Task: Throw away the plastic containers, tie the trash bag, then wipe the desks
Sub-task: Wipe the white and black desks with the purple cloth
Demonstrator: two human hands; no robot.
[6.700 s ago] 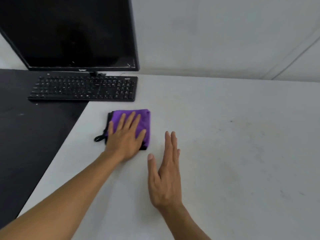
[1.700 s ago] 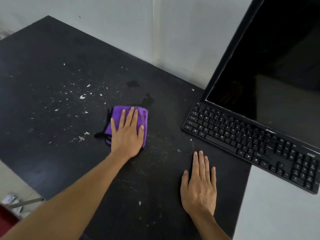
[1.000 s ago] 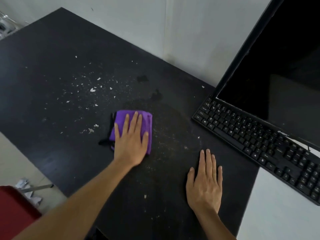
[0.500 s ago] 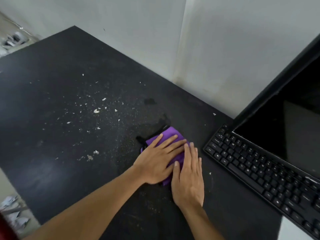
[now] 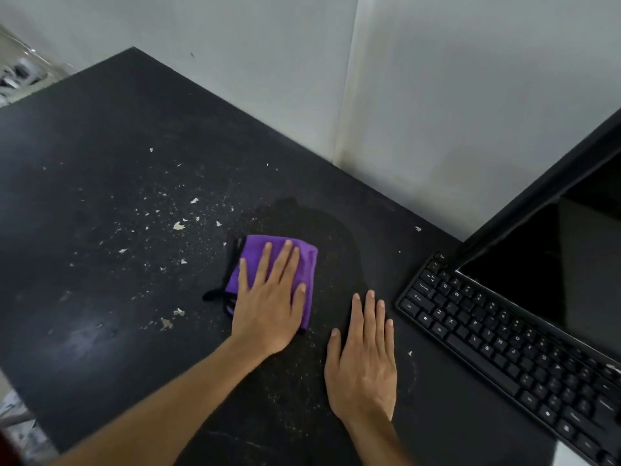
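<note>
A folded purple cloth [image 5: 304, 260] with a black edge lies on the black desk [image 5: 100, 156]. My left hand [image 5: 268, 304] presses flat on the cloth, fingers straight and spread. My right hand [image 5: 364, 361] rests flat on the desk just right of the cloth, fingers straight, apart from the cloth. A darker damp patch [image 5: 319, 227] marks the desk beyond the cloth. Pale crumbs and flecks [image 5: 179, 225] are scattered on the desk left of the cloth.
A black keyboard [image 5: 510, 344] lies at the right, close to my right hand, with a black monitor [image 5: 571, 237] behind it. A grey wall [image 5: 302, 62] runs along the desk's far edge. Floor litter [image 5: 16, 418] shows at lower left.
My left hand has slid the cloth to the left, away from the keyboard. My right hand has come off the cloth and now lies flat on the desk beside it.
</note>
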